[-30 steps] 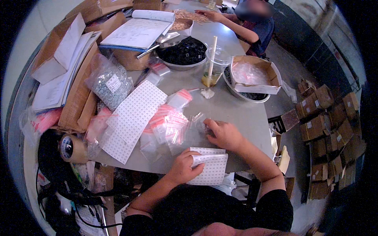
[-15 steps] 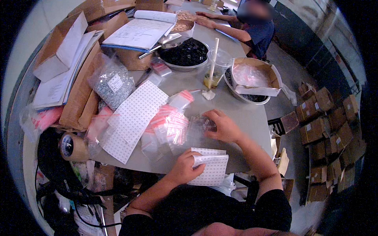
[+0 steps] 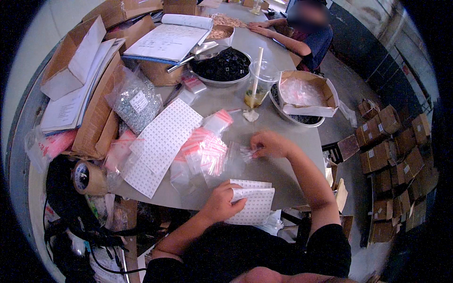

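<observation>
At the table's near edge my left hand [image 3: 221,203] is closed on a folded sheet of small printed stickers [image 3: 255,205]. Farther right, my right hand [image 3: 272,144] pinches the edge of a small clear plastic bag [image 3: 245,153] lying on the table. Beside that bag, to the left, spreads a pile of clear zip bags [image 3: 204,150] with red strips along their tops. More sticker sheets [image 3: 163,147] lie flat left of the pile. What the clear bag holds is too small to make out.
A bag of metal hardware [image 3: 137,101], a brown tape roll [image 3: 87,178] and cardboard boxes line the left. Behind stand a bowl of black parts [image 3: 221,66], a scoop [image 3: 204,49], a cup with a straw [image 3: 258,89] and an open carton [image 3: 306,94]. Another person [image 3: 309,45] sits at the far end.
My right hand's fingers have closed from a spread pose into a pinch on the clear bag, shifting slightly right. The left hand stays on the sticker sheet. The other person's hands moved right.
</observation>
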The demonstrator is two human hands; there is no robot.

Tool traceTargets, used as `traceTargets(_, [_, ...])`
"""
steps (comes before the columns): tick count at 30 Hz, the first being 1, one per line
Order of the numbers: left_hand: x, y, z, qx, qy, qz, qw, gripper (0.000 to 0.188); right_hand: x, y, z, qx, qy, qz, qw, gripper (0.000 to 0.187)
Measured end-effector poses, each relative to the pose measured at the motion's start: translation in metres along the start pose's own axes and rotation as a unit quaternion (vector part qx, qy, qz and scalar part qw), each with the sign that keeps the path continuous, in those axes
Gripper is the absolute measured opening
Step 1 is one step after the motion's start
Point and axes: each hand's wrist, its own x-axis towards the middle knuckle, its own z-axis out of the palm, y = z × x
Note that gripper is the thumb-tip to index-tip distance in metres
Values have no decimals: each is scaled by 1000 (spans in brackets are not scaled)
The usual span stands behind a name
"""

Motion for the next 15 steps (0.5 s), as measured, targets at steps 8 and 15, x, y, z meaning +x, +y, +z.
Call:
traceTargets(8, [0,-2,4,-7,-6,7,1000,17,-39,32,-90,-24,492,103,864,18])
traceTargets(15, [-2,-3,4,-20,-1,-13,1000,19,-38,17,-100,-300,534,217,760,40])
